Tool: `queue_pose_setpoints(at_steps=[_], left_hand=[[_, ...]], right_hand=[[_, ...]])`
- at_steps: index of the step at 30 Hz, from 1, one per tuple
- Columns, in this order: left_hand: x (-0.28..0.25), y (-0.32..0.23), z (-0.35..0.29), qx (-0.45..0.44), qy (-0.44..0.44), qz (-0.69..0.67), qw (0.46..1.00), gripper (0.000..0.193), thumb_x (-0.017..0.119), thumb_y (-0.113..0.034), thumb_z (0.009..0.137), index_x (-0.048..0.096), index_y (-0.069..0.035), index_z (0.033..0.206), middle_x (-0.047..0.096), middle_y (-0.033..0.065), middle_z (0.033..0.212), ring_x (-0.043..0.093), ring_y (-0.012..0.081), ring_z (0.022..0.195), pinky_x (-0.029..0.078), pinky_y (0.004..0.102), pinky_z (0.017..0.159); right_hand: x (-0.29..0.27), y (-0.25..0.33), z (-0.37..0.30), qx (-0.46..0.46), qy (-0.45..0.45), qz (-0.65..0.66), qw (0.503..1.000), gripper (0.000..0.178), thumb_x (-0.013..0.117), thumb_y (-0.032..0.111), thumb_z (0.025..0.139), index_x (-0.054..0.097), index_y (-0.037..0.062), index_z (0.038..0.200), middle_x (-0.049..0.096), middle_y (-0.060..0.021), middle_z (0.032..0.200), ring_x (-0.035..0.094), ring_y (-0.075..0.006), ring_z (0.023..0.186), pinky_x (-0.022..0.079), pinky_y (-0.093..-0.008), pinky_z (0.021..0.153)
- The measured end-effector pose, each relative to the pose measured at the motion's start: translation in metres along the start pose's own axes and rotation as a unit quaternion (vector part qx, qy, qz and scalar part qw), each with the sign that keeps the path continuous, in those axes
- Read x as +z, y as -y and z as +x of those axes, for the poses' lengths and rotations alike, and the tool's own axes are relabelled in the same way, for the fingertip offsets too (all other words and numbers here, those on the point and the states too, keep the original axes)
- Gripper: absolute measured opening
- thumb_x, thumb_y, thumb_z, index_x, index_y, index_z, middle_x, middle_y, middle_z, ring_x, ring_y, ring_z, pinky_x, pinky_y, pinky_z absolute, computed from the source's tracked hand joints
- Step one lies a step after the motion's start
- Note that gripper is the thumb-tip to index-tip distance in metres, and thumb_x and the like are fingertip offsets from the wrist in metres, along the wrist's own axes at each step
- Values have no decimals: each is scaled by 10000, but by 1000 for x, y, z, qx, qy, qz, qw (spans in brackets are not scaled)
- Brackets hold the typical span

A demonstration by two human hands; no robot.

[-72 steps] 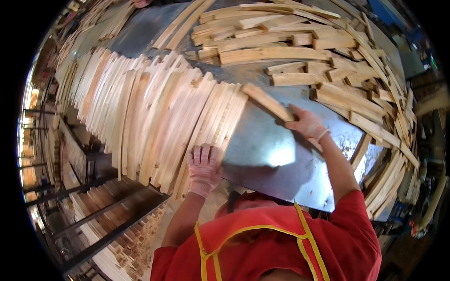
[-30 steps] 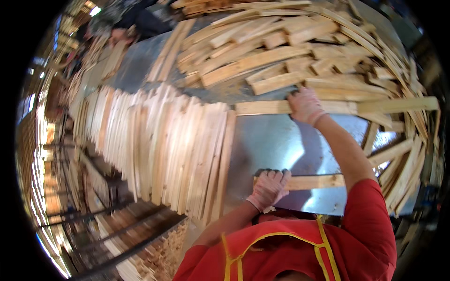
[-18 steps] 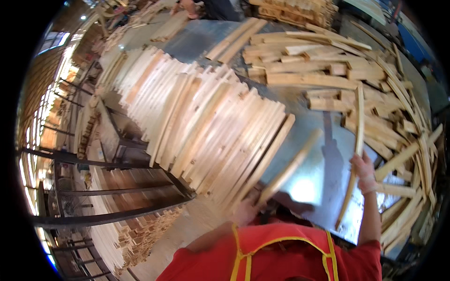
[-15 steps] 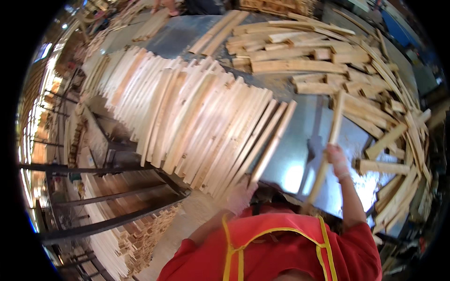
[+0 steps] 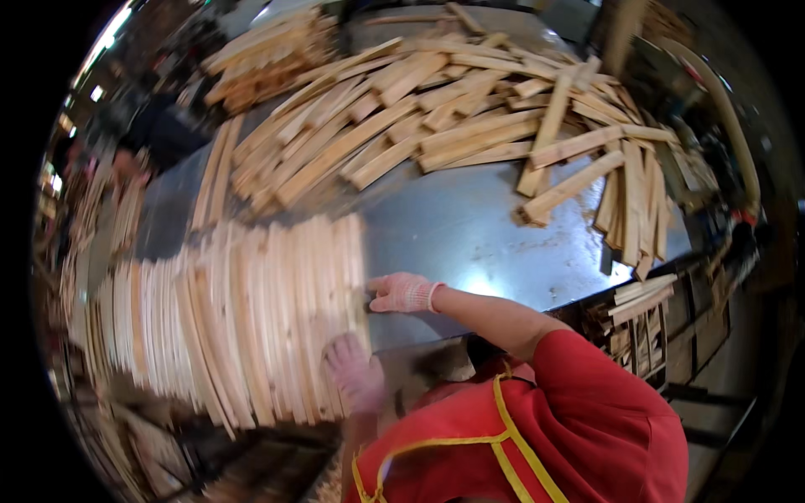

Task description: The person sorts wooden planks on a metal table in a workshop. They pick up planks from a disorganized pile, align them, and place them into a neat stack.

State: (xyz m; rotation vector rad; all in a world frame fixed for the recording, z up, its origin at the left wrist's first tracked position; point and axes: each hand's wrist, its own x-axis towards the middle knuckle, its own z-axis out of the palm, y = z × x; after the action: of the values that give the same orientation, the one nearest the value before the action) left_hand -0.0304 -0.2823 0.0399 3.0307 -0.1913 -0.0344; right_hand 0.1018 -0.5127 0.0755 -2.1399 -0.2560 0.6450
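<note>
A long row of pale, narrow wooden strips [image 5: 289, 314], packed side by side with their lengths running away from the person, covers the left part of a smooth grey metal bench [image 5: 453, 230]. At the row's right end are two hands in pinkish-white knitted gloves. The left hand [image 5: 355, 375] is open, palm down with fingers spread, over the near ends of the last strips. The right hand [image 5: 407, 293] comes in from the right with its fingers loosely bent toward the row's outer edge; blur and the angle hide the fingertips, so I cannot tell whether it grips a strip or merely touches that side.

Beyond a bare, shiny stretch of bench, a loose heap of yellowish-brown wooden pieces [image 5: 470, 134] curves across the far side and round to the right, the pieces lying at many angles. Two long brown wooden slats [image 5: 218, 172] lie alongside each other left of the heap. Farther back stands a stack of light wooden boards [image 5: 268, 54]. At the far left, a co-worker's bare hand [image 5: 127, 168] is near some thin wooden slats [image 5: 126, 218]. The person wears a red apron with yellow edging [image 5: 470, 453].
</note>
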Motion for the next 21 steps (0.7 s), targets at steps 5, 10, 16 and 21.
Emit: queue_pose_setpoints(at_steps=[5,10,16,21], left_hand=[[3,-9,-1,4,7,17,1000,743,656,-374,918,481,-48,1562,494,180,1553,406,432,1489,306,586,1261],[19,-38,6,33,-12,-19,999,933,850,-289,768,456,-40,1576,474,226,1584,412,452,1483,341,557,1244],[17,-177,58,153,32,-73,985,905,861,-332,766,481,-32,1530,498,194,1514,450,430,1432,356,577,1205],[15,-258,114,229,42,-134,963,907,855,-367,778,479,-40,1535,460,170,1547,420,410,1456,360,568,1199]], right_hand=[[-194,-107,-52,40,-197,-332,922,375,725,248,853,650,118,1196,731,-177,1189,689,-413,1110,539,-522,974],[-306,-221,-108,125,-155,-555,807,542,796,276,837,682,199,1361,752,-89,1201,684,-317,1189,522,-479,1001],[-244,-191,-92,-28,-21,-475,879,147,752,254,831,816,195,950,772,-54,926,740,-315,1008,520,-466,981],[-310,-246,-139,128,-571,-292,757,430,770,268,799,729,18,1146,727,-194,1138,690,-388,1117,545,-455,993]])
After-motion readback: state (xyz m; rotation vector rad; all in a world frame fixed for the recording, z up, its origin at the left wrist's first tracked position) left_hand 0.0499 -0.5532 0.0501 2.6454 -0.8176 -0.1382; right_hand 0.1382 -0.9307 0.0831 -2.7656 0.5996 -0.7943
